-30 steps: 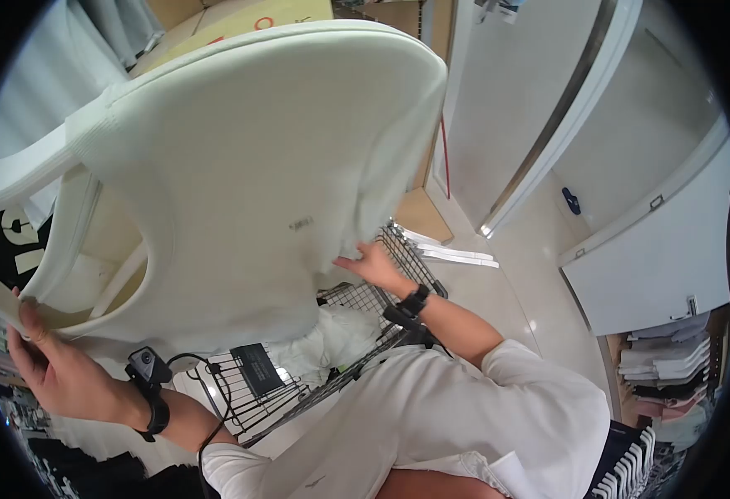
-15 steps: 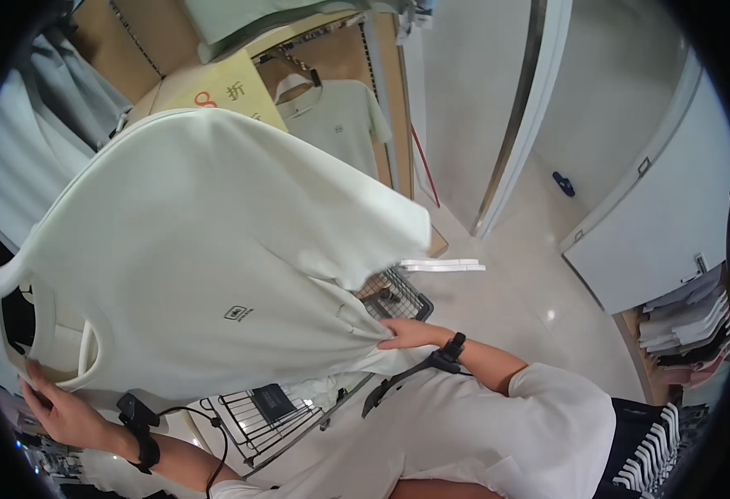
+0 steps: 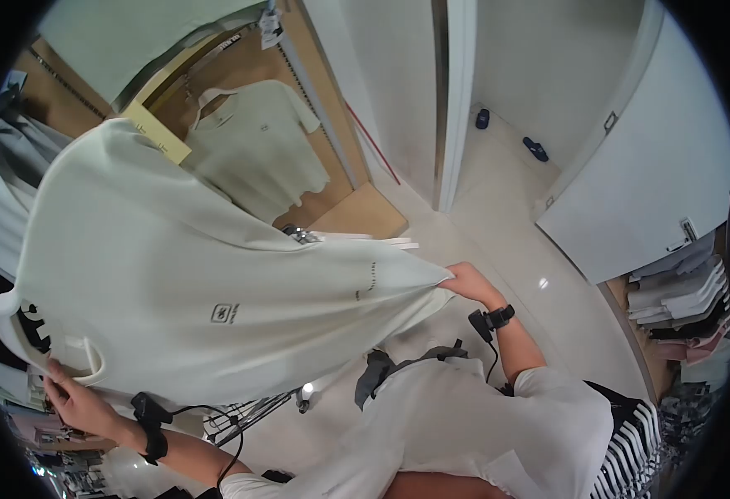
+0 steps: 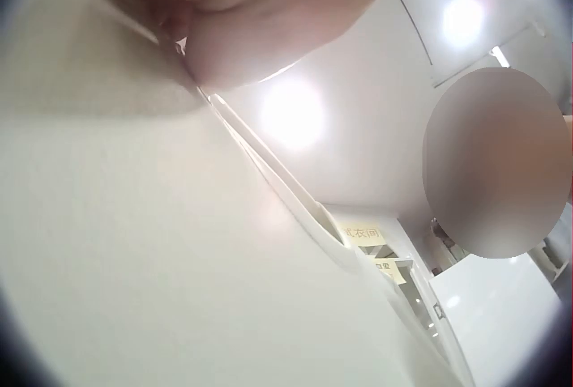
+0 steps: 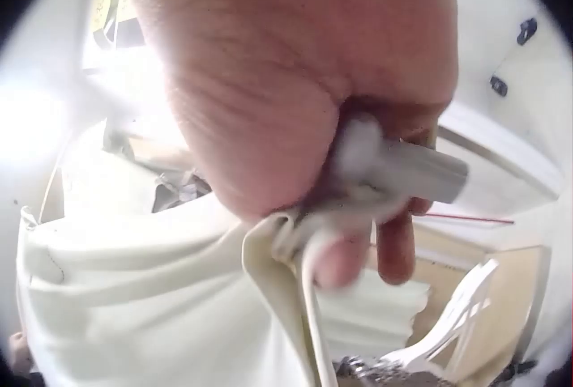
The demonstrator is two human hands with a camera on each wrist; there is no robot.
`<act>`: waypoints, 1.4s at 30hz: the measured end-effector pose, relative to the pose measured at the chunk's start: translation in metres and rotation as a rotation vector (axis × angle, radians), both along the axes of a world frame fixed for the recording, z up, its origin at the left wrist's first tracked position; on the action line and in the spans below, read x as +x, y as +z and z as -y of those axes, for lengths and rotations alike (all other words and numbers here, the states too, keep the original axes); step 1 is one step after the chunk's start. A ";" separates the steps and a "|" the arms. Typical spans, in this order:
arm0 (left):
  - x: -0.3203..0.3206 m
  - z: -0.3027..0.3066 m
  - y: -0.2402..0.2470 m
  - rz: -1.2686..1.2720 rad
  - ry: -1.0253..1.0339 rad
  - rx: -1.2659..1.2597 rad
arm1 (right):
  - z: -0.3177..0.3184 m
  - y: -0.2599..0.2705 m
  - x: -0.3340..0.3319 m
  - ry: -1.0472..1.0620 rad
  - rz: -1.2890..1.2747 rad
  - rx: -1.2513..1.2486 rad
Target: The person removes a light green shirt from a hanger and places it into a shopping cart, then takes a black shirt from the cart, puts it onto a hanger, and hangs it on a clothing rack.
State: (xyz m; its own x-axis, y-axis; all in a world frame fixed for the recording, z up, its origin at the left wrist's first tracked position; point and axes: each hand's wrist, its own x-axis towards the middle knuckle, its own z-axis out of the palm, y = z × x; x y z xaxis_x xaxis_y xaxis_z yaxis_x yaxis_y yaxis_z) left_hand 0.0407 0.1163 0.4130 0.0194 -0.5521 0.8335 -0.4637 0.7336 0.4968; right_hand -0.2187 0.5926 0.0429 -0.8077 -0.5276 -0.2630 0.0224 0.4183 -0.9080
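Observation:
A pale cream T-shirt [image 3: 157, 249] with a small dark logo is stretched between my two hands in the head view. At the lower left, my left hand [image 3: 82, 407] pinches it by the edge near the neckline; in the left wrist view, its fingers grip the pale cloth [image 4: 134, 253] edge. Out to the right, my right hand [image 3: 471, 283] grips a gathered bunch of the lower hem. The right wrist view shows folded cloth [image 5: 161, 297] hanging from that hand, and a blurred grey tube-like piece [image 5: 425, 172] across its fingers; I cannot tell what this is.
Behind the garment, another pale T-shirt [image 3: 248, 150] hangs on a wooden display. White hangers [image 3: 356, 239] stick out below it. A wire cart [image 3: 252, 416] stands underneath. At right are a white door [image 3: 648, 166], clothes on a rack [image 3: 681, 308] and hangers [image 3: 631, 449]; dark slippers [image 3: 535, 150] lie beyond.
My right hand has moved to the right and up with the hem, pulling the T-shirt out sideways. The logo now shows clearly. My left hand stays at the neckline, and the head view has turned right.

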 end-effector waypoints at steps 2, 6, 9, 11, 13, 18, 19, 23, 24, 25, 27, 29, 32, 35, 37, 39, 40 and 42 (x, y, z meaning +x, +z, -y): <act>-0.012 -0.017 -0.010 0.036 -0.078 0.061 | -0.041 -0.007 -0.002 -0.158 0.038 0.074; -0.055 -0.040 -0.039 0.035 -0.385 0.032 | -0.089 -0.031 -0.002 -0.499 -0.201 0.106; -0.089 -0.085 -0.049 0.087 -0.536 0.066 | -0.113 -0.043 -0.001 -0.653 -0.297 0.112; -0.106 -0.105 -0.058 0.137 -0.595 0.090 | -0.127 -0.050 -0.004 -0.698 -0.339 0.143; -0.124 -0.115 -0.073 0.180 -0.673 0.014 | -0.140 -0.044 0.001 -0.749 -0.341 0.433; -0.165 -0.167 -0.106 0.138 -0.959 0.107 | -0.175 -0.053 0.007 -0.821 -0.403 0.563; -0.174 -0.175 -0.111 0.141 -1.010 0.097 | -0.181 -0.055 0.006 -0.885 -0.383 0.535; -0.208 -0.198 -0.139 0.165 -1.179 0.160 | -0.194 -0.066 -0.011 -1.035 -0.516 0.450; -0.215 -0.202 -0.146 0.153 -1.232 0.181 | -0.196 -0.066 -0.016 -0.972 -0.586 0.394; -0.222 -0.203 -0.152 0.141 -1.286 0.206 | -0.195 -0.069 -0.017 -0.909 -0.653 0.341; -0.230 -0.206 -0.158 0.152 -1.309 0.269 | -0.198 -0.069 -0.017 -0.687 -0.794 0.553; -0.240 -0.205 -0.168 0.134 -1.311 0.318 | -0.196 -0.072 -0.022 -0.810 -0.840 0.595; -0.254 -0.211 -0.183 0.134 -1.278 0.272 | -0.235 -0.104 0.011 -0.833 -0.802 0.520; -0.273 -0.231 -0.198 0.176 -1.295 0.268 | -0.187 -0.061 -0.085 -0.876 -0.743 0.406; -0.287 -0.252 -0.203 0.204 -1.275 0.319 | -0.196 -0.057 -0.112 -0.890 -0.706 0.336; -0.306 -0.275 -0.213 0.276 -1.246 0.339 | -0.215 -0.052 -0.140 -0.897 -0.671 0.265; -0.319 -0.287 -0.219 0.264 -1.226 0.327 | -0.223 -0.048 -0.157 -0.903 -0.654 0.227; -0.343 -0.312 -0.225 0.249 -1.191 0.332 | -0.219 -0.030 -0.203 -0.918 -0.610 0.152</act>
